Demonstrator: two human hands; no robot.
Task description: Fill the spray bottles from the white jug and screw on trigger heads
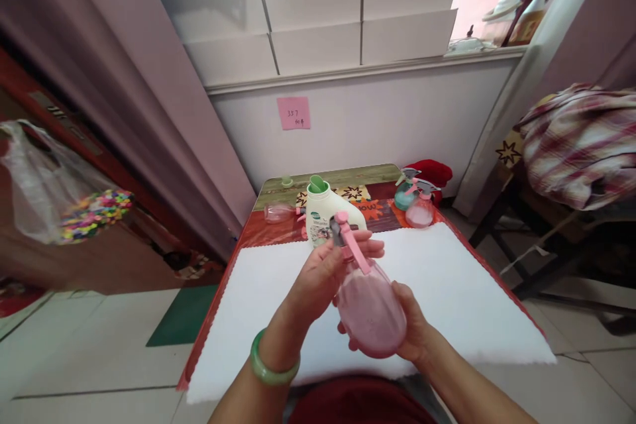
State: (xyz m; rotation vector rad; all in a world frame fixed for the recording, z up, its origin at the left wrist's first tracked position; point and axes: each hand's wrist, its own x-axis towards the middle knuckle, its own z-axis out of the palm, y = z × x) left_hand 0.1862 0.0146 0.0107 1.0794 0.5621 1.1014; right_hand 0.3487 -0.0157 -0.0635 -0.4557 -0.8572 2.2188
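A pink translucent spray bottle (372, 315) is held tilted over the near part of the table, its pink and grey trigger head (345, 228) pointing up and away from me. My right hand (415, 328) wraps round the lower right side of the bottle, with some fingertips showing at its left. Up at the neck, my left hand (318, 278) is closed loosely round the collar, the thumb in front and the fingers reaching past behind it. A green bangle (271, 364) circles my left wrist. Behind the trigger head stands a cream detergent jug (318, 212) with a green cap (318, 184).
White cloth (447, 291) covers the near table. At the back right stand a pink spray bottle (420, 211) and a teal one (405, 195); another pink bottle (279, 213) lies at the left. A small green cap (287, 181) sits near the wall. A chair (536, 252) stands right.
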